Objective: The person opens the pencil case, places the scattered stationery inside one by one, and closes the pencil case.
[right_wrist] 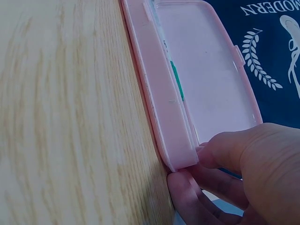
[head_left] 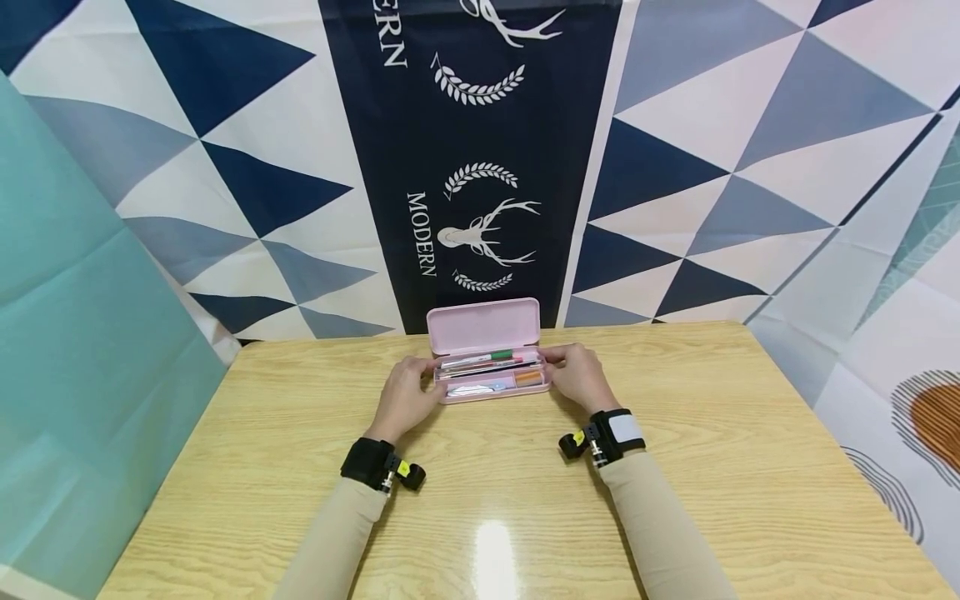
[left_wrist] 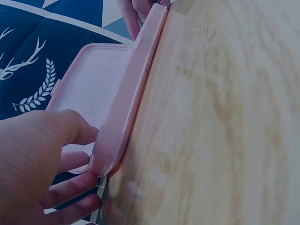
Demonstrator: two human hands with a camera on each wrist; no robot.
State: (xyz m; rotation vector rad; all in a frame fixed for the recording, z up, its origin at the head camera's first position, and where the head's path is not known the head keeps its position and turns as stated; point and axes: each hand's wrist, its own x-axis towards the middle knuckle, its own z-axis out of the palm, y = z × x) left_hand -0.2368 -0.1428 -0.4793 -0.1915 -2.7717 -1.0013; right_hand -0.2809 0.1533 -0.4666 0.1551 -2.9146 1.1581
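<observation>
A pink pencil case lies on the table near its back edge, its lid raised against the wall cloth. Several pens and pencils fill the rear part, among them a marker with a green end. In the front part are a pale blue and white item of unclear kind and an orange block. My left hand holds the case's left end between thumb and fingers. At the right end, my right hand grips it likewise, thumb on the wall corner.
The wooden table reaches toward me, with a bright glare spot at its front. Behind it hangs a patterned cloth with deer heads and triangles. A teal sheet borders the left side. Each wrist wears a strapped camera.
</observation>
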